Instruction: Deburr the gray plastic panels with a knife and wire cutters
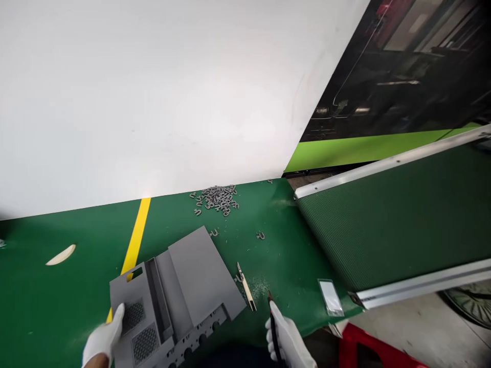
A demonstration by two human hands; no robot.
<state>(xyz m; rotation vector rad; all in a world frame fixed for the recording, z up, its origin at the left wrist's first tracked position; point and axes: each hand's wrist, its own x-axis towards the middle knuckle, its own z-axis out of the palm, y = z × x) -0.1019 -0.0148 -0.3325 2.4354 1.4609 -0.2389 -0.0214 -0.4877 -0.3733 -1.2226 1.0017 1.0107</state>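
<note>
"Where is it brightest?"

"From 9 round to 12 o'clock: the white panel (172,92) carries a broad, soft glow, greying toward its far edge."

"And dimmest?"

"At 2 o'clock, where the dark glossy panel (399,97) shows pale streaks and smeared reflections. The green tabletop (280,245) also darkens at 6 o'clock, beside the grey part (203,271)."

"Any glare?"

"Only a faint sheen on that tabletop, just off centre toward 4 o'clock."

"Sharp?"

"Fairly, around the small grey clips (220,198) near the middle. Detail softens at 2 o'clock, and wide-angle stretching pulls at the outer edges."
</note>
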